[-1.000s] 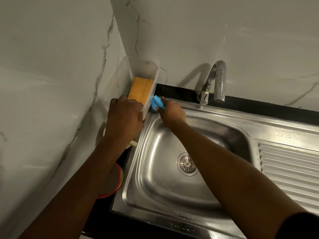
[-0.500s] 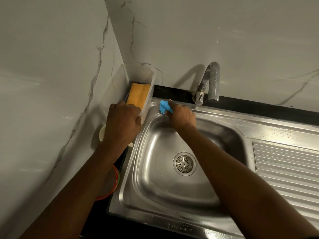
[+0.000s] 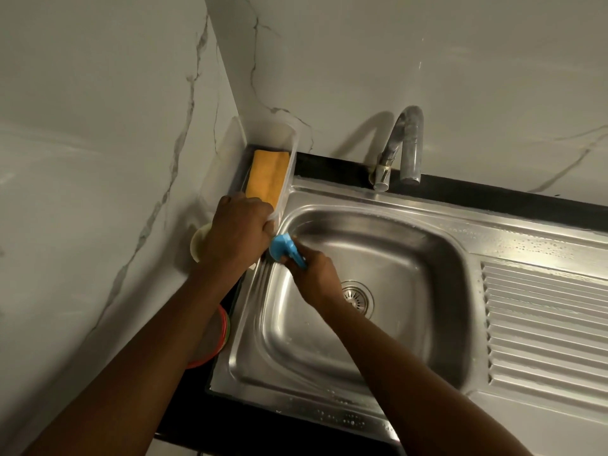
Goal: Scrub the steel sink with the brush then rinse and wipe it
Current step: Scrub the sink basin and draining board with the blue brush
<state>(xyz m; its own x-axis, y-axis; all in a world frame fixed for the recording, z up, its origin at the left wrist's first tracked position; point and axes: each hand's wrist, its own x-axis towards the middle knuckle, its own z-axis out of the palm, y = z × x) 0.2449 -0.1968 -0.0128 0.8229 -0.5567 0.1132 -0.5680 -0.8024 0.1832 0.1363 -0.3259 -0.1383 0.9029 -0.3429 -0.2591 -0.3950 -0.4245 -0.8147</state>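
Observation:
The steel sink (image 3: 408,258) fills the middle, with its drain (image 3: 358,296) partly behind my right wrist. My right hand (image 3: 316,278) grips a blue brush (image 3: 284,248) and presses it against the sink's left rim near the back corner. My left hand (image 3: 238,233) grips the near end of a clear plastic container (image 3: 289,166) that stands in the wall corner beside the sink. An orange cloth (image 3: 266,174) lies inside that container.
A curved steel tap (image 3: 399,146) rises behind the basin. The ribbed drainboard (image 3: 546,324) lies to the right, with droplets on the rim. A pale cup (image 3: 197,243) and stacked red and green plates (image 3: 223,330) sit left of the sink, partly under my left arm. Marble walls close the corner.
My right hand has drawn the brush from the back left corner forward along the sink's left rim. My left hand has stayed on the container.

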